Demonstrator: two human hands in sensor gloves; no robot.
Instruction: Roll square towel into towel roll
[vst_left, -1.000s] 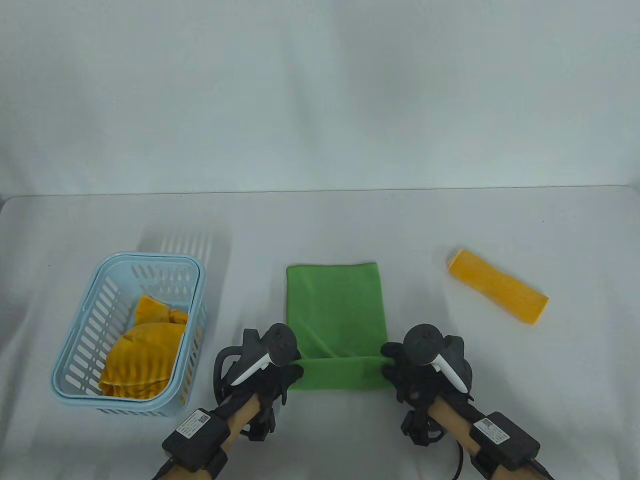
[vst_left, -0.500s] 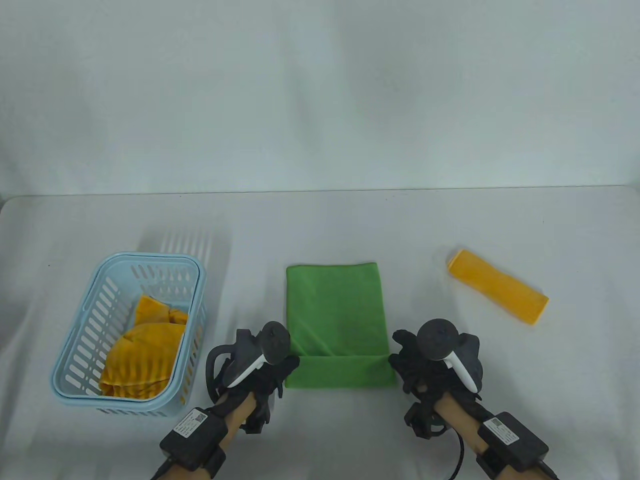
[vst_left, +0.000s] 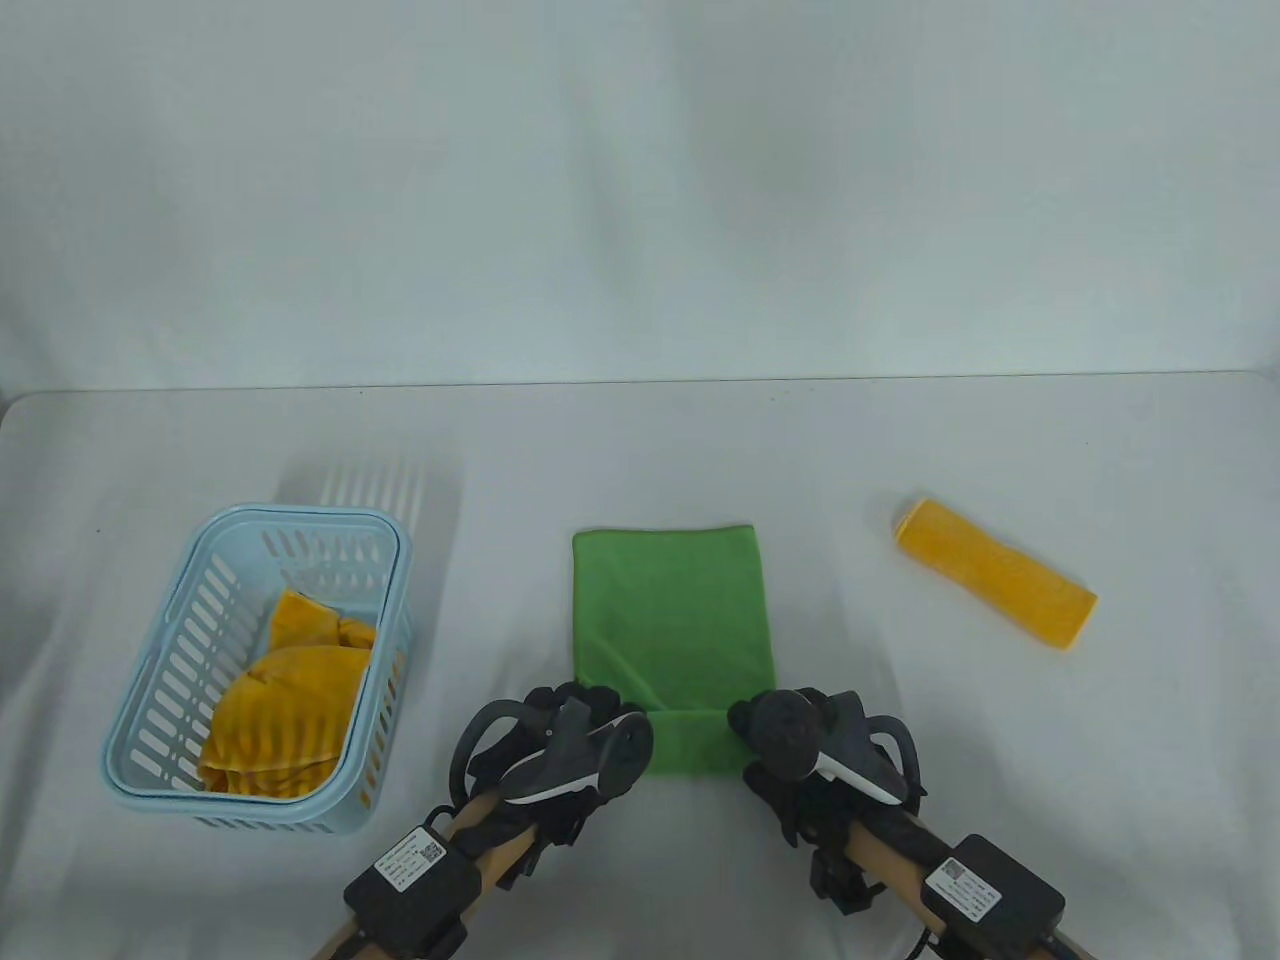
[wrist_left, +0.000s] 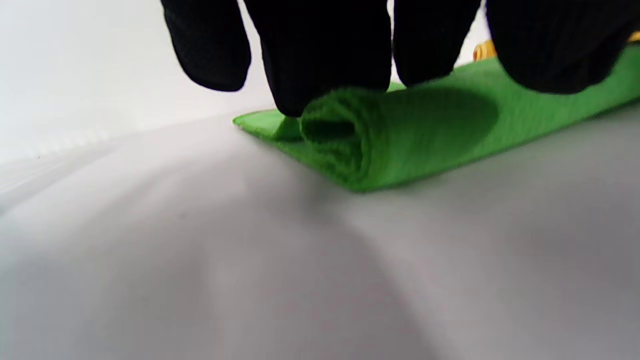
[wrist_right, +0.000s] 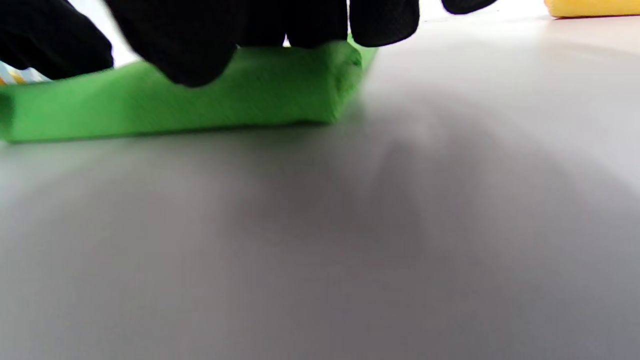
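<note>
We see a green microfibre square towel (vst_left: 670, 620) folded into a narrow strip lying flat, its 6 o'clock end curled into a short loose roll.

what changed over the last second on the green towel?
Both hands, the left hand and the right hand, moved inward over the near end of the green towel. That end was a flat fold; now the fingers rest on a started roll. The far part stayed flat. The yellow roll and the basket did not move.

fuzzy matt green cloth towel (vst_left: 668, 620), slotted pale blue plastic basket (vst_left: 170, 660), smooth matt white table (vst_left: 900, 450)
</note>
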